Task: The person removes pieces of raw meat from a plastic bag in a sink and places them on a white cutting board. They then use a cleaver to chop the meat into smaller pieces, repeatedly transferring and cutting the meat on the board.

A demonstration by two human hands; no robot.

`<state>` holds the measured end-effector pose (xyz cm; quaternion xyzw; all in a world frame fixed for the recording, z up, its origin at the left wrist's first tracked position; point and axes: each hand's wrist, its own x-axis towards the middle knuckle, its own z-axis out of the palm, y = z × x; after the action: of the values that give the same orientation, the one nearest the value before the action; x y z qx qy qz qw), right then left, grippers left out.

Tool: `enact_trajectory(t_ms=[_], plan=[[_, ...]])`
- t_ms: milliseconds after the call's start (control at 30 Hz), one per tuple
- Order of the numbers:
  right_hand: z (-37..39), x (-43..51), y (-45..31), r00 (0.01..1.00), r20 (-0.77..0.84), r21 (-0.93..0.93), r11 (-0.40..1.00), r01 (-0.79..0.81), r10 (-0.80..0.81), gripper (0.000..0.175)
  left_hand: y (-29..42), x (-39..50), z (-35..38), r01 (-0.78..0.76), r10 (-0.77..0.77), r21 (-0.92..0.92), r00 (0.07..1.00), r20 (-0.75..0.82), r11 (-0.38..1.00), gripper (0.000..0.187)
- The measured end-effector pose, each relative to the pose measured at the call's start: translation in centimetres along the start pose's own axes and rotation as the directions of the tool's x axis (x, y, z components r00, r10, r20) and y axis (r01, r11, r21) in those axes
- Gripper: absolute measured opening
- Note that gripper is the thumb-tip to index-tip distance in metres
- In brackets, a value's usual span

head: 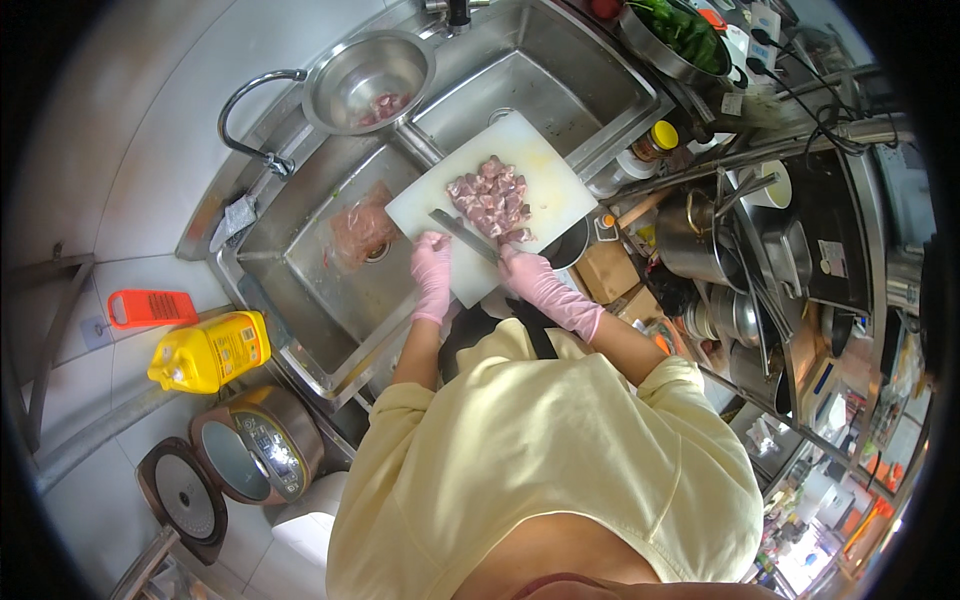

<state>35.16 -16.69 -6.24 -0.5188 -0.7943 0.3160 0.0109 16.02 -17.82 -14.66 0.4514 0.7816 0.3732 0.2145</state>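
Observation:
A white cutting board (pixel 555 161) lies across the sink divider and the front rim, with a heap of cut raw meat (pixel 491 196) on it. In a pink glove, my right hand (pixel 531 276) grips a kitchen knife (pixel 461 231). Its blade lies low over the board, pointing up and left, just in front of the meat. One piece of meat (pixel 516 235) sits beside the knuckles of that hand. My left hand (pixel 432 266), also gloved in pink, is at the board's left edge near the blade tip. Its fingers are curled in, with nothing visible in them.
A plastic bag of meat (pixel 364 229) lies in the left sink basin (pixel 300 262). A steel bowl (pixel 337 82) with some meat stands behind the board by the faucet (pixel 251 97). Left are a yellow jug (pixel 210 352) and an open rice cooker (pixel 259 450); pots (pixel 690 232) crowd the right.

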Motion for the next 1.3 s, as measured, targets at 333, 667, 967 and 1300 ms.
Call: enact_trajectory(t_ms=[333, 667, 967, 1300], plan=[[-5.9, -2.6, 2.4, 0.960, -0.201, 0.124, 0.978, -0.170, 0.192, 0.022, -1.7, 2.8, -1.8, 0.572, -0.204, -0.820, 0.801, 0.564, -0.019, 0.026], [-6.6, -4.2, 5.0, 0.920, -0.251, 0.221, 0.943, -0.249, 0.302, 0.025, 4.0, -2.4, 3.7, 0.422, -0.084, -0.355, 0.734, 0.674, 0.834, 0.015], [-6.0, -4.9, 3.5, 0.959, -0.162, 0.197, 0.960, -0.198, 0.232, 0.024, 5.0, -3.7, 4.8, -0.283, 0.153, 0.207, 0.860, 0.486, 0.937, 0.019], [-2.4, -4.4, 1.3, 0.997, -0.023, 0.147, 0.987, -0.071, 0.075, 0.022, 1.3, -2.9, 0.5, 0.134, -0.136, 0.027, 0.963, 0.231, 0.991, 0.012]])
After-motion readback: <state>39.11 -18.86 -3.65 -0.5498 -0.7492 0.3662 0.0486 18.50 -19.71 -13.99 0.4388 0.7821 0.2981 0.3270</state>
